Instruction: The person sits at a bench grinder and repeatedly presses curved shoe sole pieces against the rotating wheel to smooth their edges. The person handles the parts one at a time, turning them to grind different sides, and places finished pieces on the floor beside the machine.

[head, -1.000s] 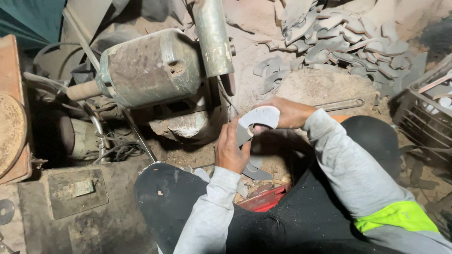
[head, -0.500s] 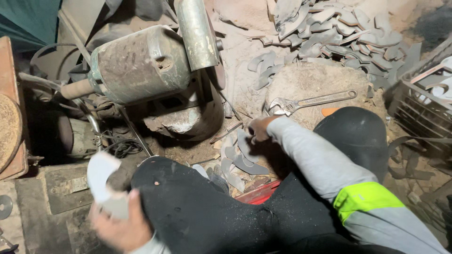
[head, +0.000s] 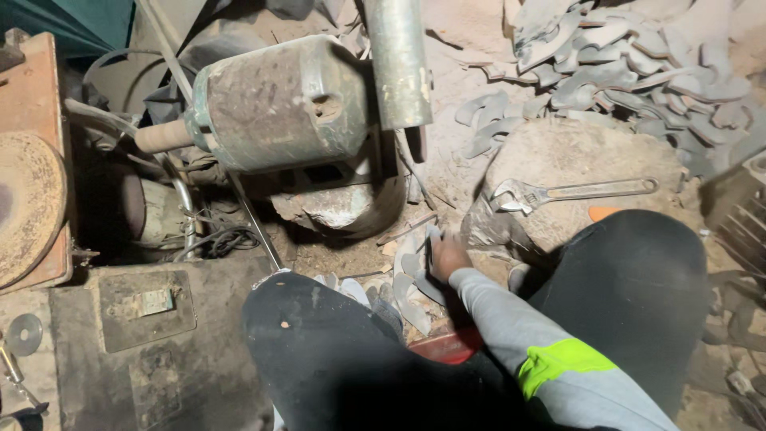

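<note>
The right hand point(head: 448, 255) reached down between the knees, its grip closing on a curved grey metal blank point(head: 411, 263) from the floor pile, kept near the grinder motor point(head: 279, 104). Left hand unseen.

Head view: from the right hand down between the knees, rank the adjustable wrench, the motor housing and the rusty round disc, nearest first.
From the right hand:
1. Adjustable wrench, just up and right of it, lying on the flat stone.
2. Motor housing, up and left, above the left knee.
3. Rusty round disc, far left at the picture's edge.
</note>
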Available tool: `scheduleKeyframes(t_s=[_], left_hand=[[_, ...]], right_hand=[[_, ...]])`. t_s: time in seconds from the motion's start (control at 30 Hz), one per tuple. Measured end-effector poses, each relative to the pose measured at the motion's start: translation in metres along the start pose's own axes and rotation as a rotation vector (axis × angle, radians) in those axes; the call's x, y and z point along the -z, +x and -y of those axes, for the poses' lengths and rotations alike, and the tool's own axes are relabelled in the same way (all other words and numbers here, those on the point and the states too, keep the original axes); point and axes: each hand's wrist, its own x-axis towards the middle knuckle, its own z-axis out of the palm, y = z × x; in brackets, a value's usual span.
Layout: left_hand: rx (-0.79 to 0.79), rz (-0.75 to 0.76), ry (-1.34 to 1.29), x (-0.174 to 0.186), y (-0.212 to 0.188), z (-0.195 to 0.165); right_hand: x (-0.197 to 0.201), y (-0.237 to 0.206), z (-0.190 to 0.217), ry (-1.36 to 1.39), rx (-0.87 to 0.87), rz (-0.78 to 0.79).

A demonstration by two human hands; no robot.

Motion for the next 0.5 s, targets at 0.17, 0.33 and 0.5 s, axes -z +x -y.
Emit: scheduleKeyframes(t_s=[0.17,0.33,0.5], left_hand=[[-0.463,-0.61,-0.384,0.062,-0.013,-0.046],[-1.047,-0.6,-0.623,0.095,-0.069,-0.16],[-1.335,-0.075,-0.298,0.087,-0.073,-0.263]], right_hand=[[0.036,0.041,0.024,0.017,0.166,-0.15],[0.045,0.062,0.031,0.066,-0.138,0.103],[0.041,0.066,0.018,-0.047,-0.018,-0.081]])
